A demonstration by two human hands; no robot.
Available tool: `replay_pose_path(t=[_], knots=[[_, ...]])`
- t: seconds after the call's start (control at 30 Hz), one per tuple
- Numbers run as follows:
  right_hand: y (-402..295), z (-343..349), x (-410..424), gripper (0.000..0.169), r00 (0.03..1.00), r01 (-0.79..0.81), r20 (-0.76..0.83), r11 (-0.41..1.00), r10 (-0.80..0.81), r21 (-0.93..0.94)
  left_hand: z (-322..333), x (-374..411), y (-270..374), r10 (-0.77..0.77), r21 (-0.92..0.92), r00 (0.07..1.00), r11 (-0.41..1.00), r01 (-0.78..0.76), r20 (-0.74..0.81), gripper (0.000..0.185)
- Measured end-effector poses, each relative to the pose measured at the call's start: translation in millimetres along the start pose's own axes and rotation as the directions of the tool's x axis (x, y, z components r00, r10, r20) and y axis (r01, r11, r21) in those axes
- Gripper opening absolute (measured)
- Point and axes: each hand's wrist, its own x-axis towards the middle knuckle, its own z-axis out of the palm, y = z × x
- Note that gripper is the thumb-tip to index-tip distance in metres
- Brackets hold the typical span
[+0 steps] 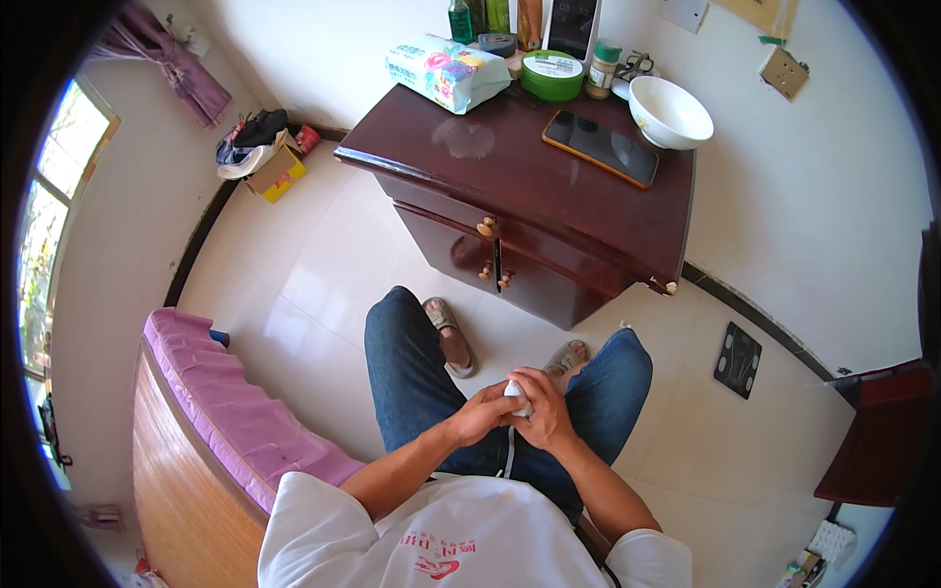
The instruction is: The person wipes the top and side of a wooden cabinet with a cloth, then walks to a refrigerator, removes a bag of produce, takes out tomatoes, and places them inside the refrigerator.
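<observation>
Between my thighs, both hands meet around a small white object [520, 403], perhaps a wad of tissue; the fingers cover most of it. My left hand [479, 413] holds it from the left, with the thumb laid across its face. My right hand [545, 413] wraps over it from the other side. Beneath them are the blue jeans [415, 367] on my legs, knees spread apart. A dark red wooden cabinet [514, 184] stands in front of my knees. On its top lie a smartphone [601, 149] and a soft pack of wipes or tissues [448, 72].
A white bowl [670, 112], a green tub [551, 76] and several bottles crowd the cabinet's back. To the right, a black bathroom scale [738, 360] rests on the floor. A bed with pink bedding [242, 419] is at left, a yellow box [279, 173] beyond it.
</observation>
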Motion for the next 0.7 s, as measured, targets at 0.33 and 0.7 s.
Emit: replay_pose_path(t=[0.33,0.7], knots=[[-1,1,9,0.023,0.984,-0.122,-0.120,0.987,0.134,0.105,5,-15,6,0.048,0.026,0.998,0.998,-0.049,0.050,0.054],[-25,3,19,0.044,0.990,-0.105,-0.078,0.985,0.116,0.133,15,-16,6,0.142,-0.159,0.979,0.973,-0.164,-0.143,0.075]])
